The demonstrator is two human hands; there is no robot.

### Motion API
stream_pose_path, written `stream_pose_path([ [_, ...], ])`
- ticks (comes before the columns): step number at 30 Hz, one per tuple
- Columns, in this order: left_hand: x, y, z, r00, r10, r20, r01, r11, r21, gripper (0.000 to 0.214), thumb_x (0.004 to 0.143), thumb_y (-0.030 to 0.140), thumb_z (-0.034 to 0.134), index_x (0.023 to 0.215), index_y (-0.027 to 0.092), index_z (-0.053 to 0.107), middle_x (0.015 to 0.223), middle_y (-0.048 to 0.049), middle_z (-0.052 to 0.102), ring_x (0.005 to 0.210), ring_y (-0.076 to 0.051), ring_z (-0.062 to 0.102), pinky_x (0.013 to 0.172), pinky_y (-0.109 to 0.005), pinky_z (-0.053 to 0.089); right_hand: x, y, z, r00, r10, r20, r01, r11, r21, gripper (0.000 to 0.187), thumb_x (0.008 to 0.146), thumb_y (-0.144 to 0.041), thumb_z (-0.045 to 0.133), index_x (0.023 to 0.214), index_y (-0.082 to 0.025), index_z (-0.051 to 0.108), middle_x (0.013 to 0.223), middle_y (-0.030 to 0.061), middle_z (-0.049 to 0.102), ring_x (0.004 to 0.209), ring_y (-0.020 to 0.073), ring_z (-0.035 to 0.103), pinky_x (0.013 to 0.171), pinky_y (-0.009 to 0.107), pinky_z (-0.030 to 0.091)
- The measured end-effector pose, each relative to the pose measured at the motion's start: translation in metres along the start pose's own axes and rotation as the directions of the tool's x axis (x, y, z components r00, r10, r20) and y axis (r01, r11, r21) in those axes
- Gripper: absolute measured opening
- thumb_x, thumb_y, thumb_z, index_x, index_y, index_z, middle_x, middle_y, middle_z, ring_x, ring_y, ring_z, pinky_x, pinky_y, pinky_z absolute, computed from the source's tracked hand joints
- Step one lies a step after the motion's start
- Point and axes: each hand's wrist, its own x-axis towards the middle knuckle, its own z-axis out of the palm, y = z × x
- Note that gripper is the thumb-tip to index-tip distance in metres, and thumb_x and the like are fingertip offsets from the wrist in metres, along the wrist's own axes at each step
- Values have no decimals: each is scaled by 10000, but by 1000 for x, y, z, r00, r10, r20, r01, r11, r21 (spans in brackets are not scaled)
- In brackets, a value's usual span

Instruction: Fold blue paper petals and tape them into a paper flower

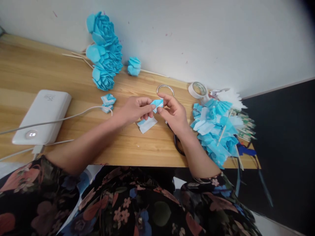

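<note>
A small folded piece of blue-and-white paper (pixel 158 103) is pinched between my two hands above the table. My left hand (pixel 137 109) grips its left side with thumb and fingers. On the other side, my right hand (pixel 175 114) has its thumb at the lower edge and its forefinger curled over the top. Just beneath my hands, another blue-and-white paper piece (pixel 148 124) lies on the wood. Black-handled scissors (pixel 178 146) are partly hidden under my right forearm. To the left of my left hand sit several small folded blue papers (pixel 108 102).
Blue paper flowers (pixel 105 52) on sticks lie along the wall, beside a single blue bloom (pixel 134 66). Two tape rolls (pixel 197 89) are at the back. Crumpled blue and white paper (pixel 216 127) piles up at right. A white power bank (pixel 41 114) with cables sits at left.
</note>
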Motion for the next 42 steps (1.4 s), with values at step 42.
stream_pose_path([
  [42,1,-3,4,999,-43,-26,43,999,5,125,883,121,698,774,163,653,513,66,531,437,-49,416,450,-185,292,1,-3,1,978,120,-169,-104,989,101,440,997,-638,649,1275,-316,757,878,6,714,771,175,667,753,363,612],
])
